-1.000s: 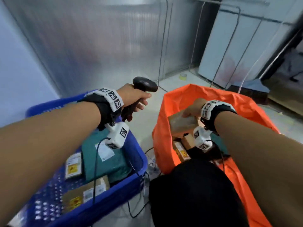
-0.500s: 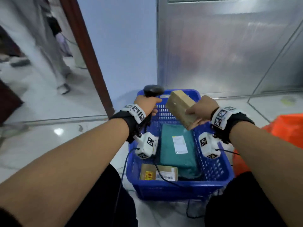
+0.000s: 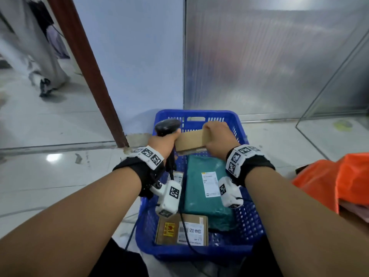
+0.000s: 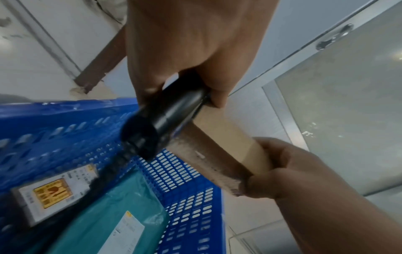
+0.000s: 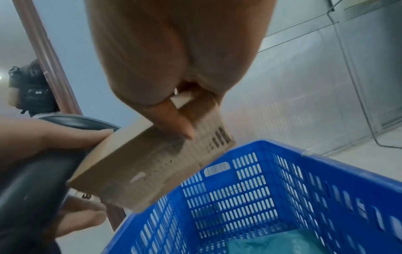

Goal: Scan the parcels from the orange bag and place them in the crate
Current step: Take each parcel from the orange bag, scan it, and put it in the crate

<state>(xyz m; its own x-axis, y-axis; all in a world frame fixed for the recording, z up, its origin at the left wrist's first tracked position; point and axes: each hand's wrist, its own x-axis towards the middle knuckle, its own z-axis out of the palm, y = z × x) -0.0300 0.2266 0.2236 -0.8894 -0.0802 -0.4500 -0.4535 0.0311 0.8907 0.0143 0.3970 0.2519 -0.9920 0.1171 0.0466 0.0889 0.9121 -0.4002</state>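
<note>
Glossy floor tiles surround the blue crate [image 3: 235, 124]. You've swung the cardboard parcel [image 3: 191, 139] over it, right hand [image 3: 217, 139] gripping, left hand [image 3: 165, 141] clutching the barcode scanner [image 3: 166, 125] alongside; scanning looks imminent.

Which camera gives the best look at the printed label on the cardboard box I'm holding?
The right wrist view: the cardboard box turns its printed underside toward that camera, dark bars showing near the right hand. The head view shows only its plain top; the left wrist view catches a blurred, shadowed side beside the scanner.
</note>
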